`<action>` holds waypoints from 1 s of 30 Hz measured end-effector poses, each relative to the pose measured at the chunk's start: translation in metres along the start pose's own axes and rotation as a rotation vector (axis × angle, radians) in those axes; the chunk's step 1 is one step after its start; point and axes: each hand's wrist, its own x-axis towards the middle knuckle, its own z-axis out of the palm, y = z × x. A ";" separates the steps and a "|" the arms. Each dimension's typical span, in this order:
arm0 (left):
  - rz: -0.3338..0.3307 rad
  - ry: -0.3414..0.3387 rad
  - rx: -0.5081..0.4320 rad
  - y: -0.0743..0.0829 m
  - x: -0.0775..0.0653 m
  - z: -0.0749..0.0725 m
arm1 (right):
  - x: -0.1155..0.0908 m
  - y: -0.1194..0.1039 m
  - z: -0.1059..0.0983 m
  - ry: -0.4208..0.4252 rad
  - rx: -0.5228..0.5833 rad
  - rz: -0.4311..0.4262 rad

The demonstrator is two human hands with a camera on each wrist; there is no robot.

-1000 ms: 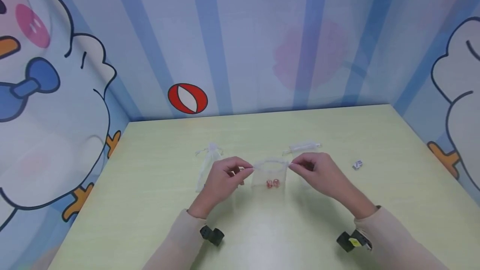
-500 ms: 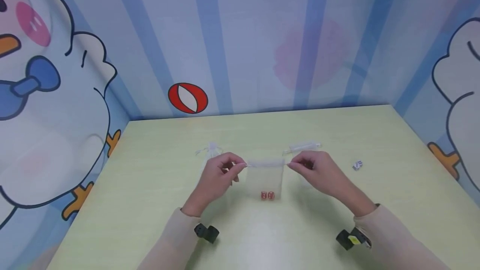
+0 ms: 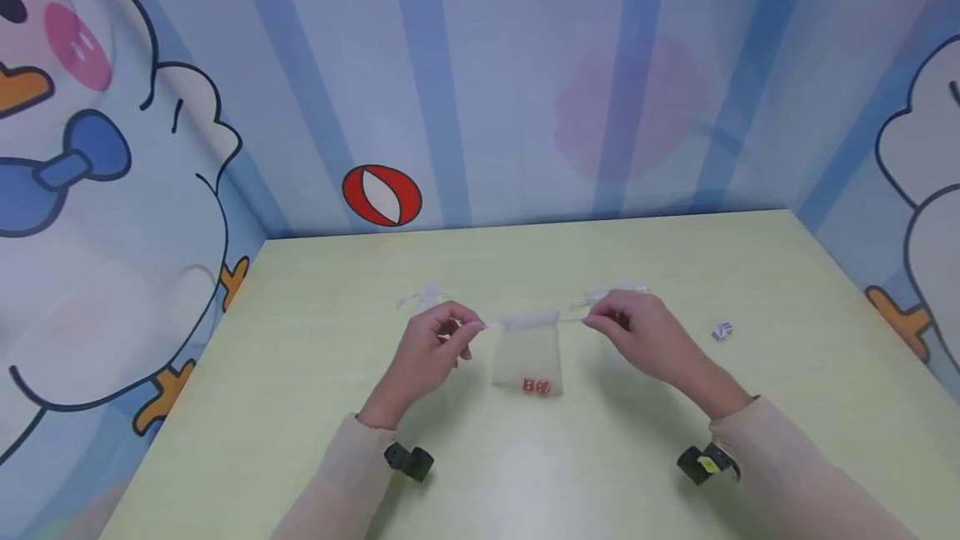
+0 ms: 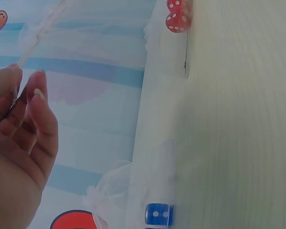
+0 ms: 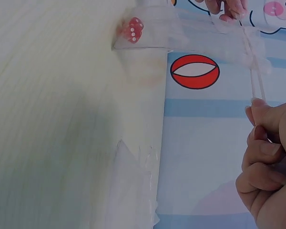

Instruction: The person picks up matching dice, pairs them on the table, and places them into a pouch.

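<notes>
A sheer white drawstring bag [image 3: 517, 357] hangs between my hands with two red dice [image 3: 536, 387] at its bottom. My left hand [image 3: 427, 352] pinches the drawstring on the bag's left, thumb against fingers. On the other side, my right hand [image 3: 648, 336] pinches the opposite drawstring [image 5: 256, 83], a stretch of which shows between bag and fingertips. The bag's mouth looks straight and narrowed. Whether its bottom touches the table cannot be told.
Behind my left hand lies another sheer bag [image 3: 429, 294], with a blue die [image 4: 157, 214] visible in the left wrist view. A third bag [image 3: 600, 293] lies behind my right hand. A white die with purplish marks [image 3: 722, 331] sits on the table [image 3: 300, 407] farther right.
The hands have drawn apart, pulling the drawstrings out at both sides. The bag's mouth went from a loose opening to a straight, narrow band, and the dice hang lower than a second ago.
</notes>
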 end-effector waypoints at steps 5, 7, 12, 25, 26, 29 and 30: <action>-0.029 0.012 0.016 0.004 -0.002 -0.002 | 0.002 0.006 0.002 0.011 -0.031 -0.003; -0.050 0.025 0.025 0.010 -0.005 -0.003 | 0.001 0.007 0.003 0.014 -0.038 -0.005; -0.060 0.045 0.040 0.021 -0.010 -0.007 | 0.001 0.010 0.006 0.035 -0.064 -0.024; -0.020 0.036 0.031 -0.014 -0.002 -0.019 | 0.006 0.019 0.001 0.086 -0.130 -0.053; -0.016 0.040 0.034 -0.014 -0.002 -0.021 | 0.007 0.019 0.001 0.088 -0.134 -0.052; -0.015 0.048 0.042 -0.014 -0.001 -0.023 | 0.009 0.021 0.001 0.092 -0.149 -0.049; -0.017 0.049 0.044 -0.014 -0.001 -0.023 | 0.009 0.021 0.001 0.091 -0.153 -0.049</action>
